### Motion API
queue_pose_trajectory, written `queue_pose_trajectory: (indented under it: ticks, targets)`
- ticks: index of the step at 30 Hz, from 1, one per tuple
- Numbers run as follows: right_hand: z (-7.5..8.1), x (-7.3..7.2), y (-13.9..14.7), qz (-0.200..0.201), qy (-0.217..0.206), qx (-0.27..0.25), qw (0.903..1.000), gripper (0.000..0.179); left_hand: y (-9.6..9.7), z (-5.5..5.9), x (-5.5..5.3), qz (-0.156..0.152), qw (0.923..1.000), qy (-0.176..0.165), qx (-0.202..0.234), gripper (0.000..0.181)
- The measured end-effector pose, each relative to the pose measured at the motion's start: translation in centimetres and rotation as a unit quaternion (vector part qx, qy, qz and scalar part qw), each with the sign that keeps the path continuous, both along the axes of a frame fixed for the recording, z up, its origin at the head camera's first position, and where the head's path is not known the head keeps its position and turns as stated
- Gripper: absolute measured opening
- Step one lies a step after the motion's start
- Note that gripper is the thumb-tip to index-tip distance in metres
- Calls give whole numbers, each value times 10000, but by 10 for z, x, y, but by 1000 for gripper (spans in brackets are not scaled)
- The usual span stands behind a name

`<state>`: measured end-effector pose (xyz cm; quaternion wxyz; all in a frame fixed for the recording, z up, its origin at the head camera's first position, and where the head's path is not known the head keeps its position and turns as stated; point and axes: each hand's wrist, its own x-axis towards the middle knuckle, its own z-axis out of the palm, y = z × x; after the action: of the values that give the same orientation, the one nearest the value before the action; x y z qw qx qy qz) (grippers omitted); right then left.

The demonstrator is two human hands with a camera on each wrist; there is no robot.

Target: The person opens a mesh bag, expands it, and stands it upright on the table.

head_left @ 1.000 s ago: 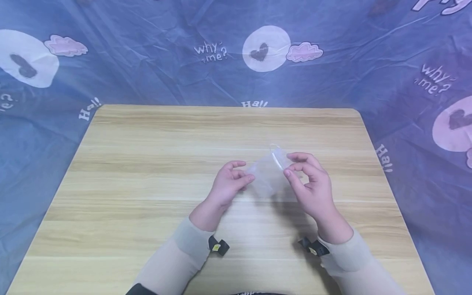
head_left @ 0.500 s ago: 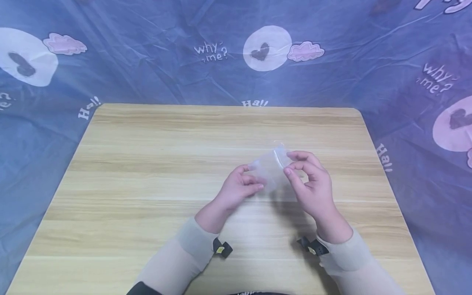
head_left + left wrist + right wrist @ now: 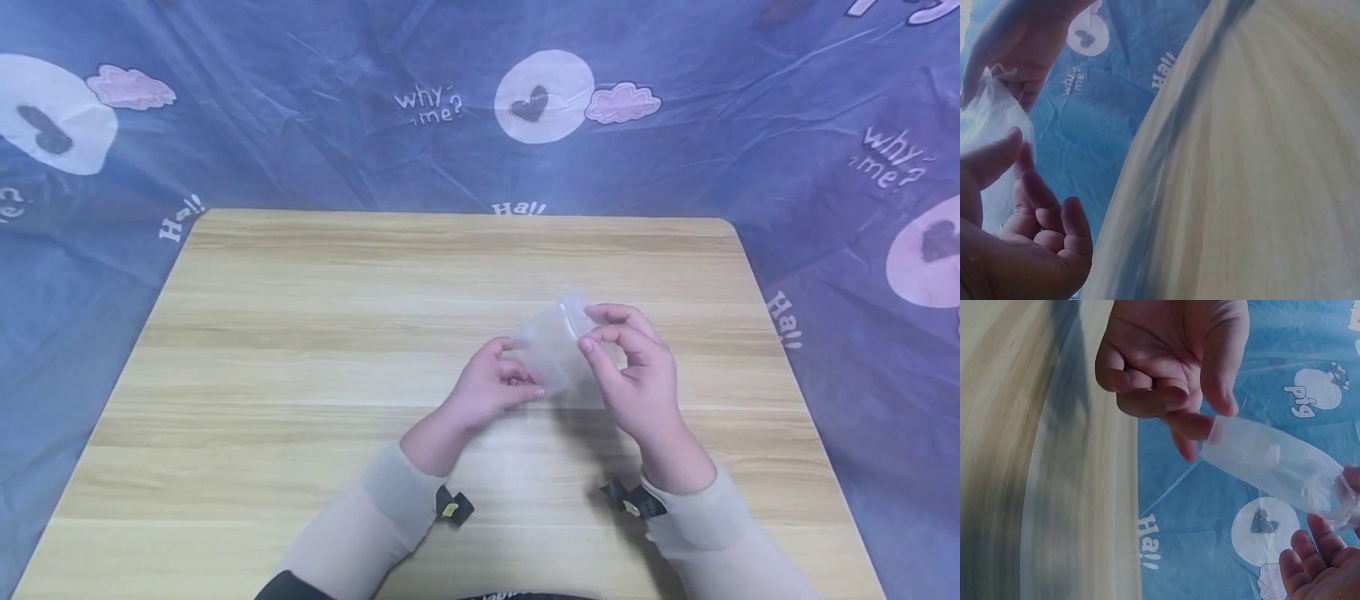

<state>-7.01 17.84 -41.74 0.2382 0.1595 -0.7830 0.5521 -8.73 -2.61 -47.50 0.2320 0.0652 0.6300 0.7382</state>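
Note:
A small see-through plastic bag (image 3: pixel 546 346) with a shiny strip near its upper right end is stretched between both hands, held above the table. My left hand (image 3: pixel 489 382) pinches its lower left end between thumb and forefinger, the other fingers bent. At the strip end, my right hand (image 3: pixel 637 367) pinches the bag with thumb and forefinger. In the left wrist view, crinkled film (image 3: pixel 997 106) rises from the left hand toward the right palm. The right wrist view shows the bag's straight edge at the left thumb (image 3: pixel 1225 403) and its crumpled end by the right fingers (image 3: pixel 1325 544).
A wood-grain table (image 3: pixel 300 333) spreads beneath both hands, their shadow falling on it. Printed blue fabric (image 3: pixel 322 108) hangs behind the table and along its sides. Black wrist straps (image 3: pixel 453 505) sit at the light sleeves.
The left hand has shifted right and slightly toward the person, further along the bag. The bag's strip end has tilted a little to the right. The right hand stays almost where it was.

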Motion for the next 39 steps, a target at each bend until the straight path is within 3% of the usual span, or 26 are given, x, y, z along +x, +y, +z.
queue_pose_trajectory:
  ticks: [6,10,12,17,23,27,39]
  targets:
    - [-3,2,0,-70,35,95,9999,12,-4,-1,-1,105,9993,68,-363,84]
    - [-9,2,2,-30,267,612,9978,15,-17,-1,-8,-36,9947,312,-975,92]
    - [-14,2,3,76,481,1088,9929,9,-22,1,-12,0,9908,437,-1283,92]
    - [-27,0,4,184,1052,2217,9692,39,-22,4,-13,151,9748,697,-2115,74]
    - [-41,-2,4,272,1159,2516,9605,28,-19,0,-9,220,9506,922,-2955,63]
    - [-47,-2,6,306,1157,2507,9606,18,-17,-1,-8,207,9447,1012,-3114,61]
    - [-56,0,7,443,1126,2562,9590,8,-12,-4,-6,16,9402,1143,-3207,53]
